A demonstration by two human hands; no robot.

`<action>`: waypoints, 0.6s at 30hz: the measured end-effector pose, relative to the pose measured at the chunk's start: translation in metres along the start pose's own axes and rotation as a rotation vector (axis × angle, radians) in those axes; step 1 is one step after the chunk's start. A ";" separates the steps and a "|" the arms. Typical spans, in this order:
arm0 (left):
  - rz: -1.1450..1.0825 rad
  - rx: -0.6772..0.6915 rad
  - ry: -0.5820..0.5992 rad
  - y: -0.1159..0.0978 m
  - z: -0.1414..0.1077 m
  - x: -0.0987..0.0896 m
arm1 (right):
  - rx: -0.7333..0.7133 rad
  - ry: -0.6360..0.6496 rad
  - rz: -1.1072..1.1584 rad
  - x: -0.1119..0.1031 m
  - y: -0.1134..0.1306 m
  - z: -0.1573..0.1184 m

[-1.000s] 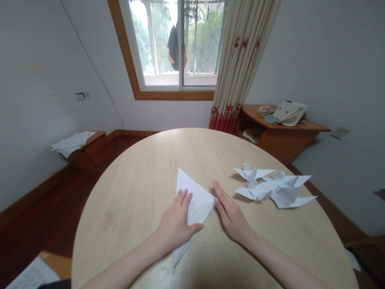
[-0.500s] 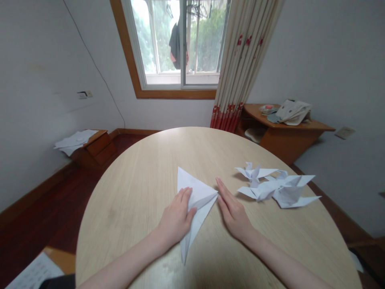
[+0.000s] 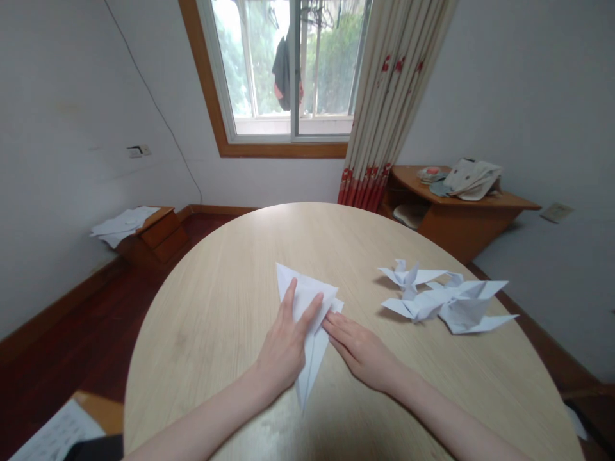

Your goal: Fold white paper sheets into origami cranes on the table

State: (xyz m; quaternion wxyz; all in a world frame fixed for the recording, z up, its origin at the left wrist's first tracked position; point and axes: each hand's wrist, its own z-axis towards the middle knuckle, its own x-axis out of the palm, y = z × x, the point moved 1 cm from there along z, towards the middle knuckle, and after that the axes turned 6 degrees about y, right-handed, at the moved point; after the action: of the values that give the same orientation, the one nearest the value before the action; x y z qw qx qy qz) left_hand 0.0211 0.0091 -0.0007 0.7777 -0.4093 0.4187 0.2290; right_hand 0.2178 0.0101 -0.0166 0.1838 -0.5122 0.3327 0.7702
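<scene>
A white sheet of paper point(image 3: 314, 301), folded into a long kite-like shape with layered flaps, lies on the round table in front of me. My left hand point(image 3: 286, 339) rests on it with fingers spread, its index finger and thumb stretched over the upper layer. At the right corner, my right hand point(image 3: 358, 346) has its fingers pressed together on a flap edge; its thumb is mostly hidden. Several folded paper cranes point(image 3: 451, 301) sit grouped to the right, apart from both hands.
The pale round table point(image 3: 202, 307) has a curved far edge. Beyond it stand a wooden corner desk point(image 3: 461, 205) with cloth on it and a low cabinet point(image 3: 163, 237) with papers. A curtain point(image 3: 389, 109) hangs by the window. A printed sheet point(image 3: 62, 435) lies at lower left.
My right hand has moved left onto the paper's right corner. My left fingers have spread apart and moved slightly up the sheet. The paper has turned a little and its right corner shifted left.
</scene>
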 end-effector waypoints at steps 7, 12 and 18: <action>0.421 0.272 -0.019 0.002 0.002 -0.007 | 0.002 0.078 0.019 -0.004 0.005 0.004; 0.408 0.257 0.051 0.005 0.006 -0.010 | -0.007 0.045 0.008 -0.006 0.007 0.004; 0.025 0.082 0.009 -0.005 0.006 -0.020 | -0.019 0.072 0.000 -0.005 0.005 0.003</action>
State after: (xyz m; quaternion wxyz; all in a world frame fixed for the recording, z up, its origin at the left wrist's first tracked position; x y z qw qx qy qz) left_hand 0.0161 0.0108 0.0199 0.7889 -0.3730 0.4362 0.2197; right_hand 0.2147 0.0091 -0.0094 0.1667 -0.5414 0.3316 0.7544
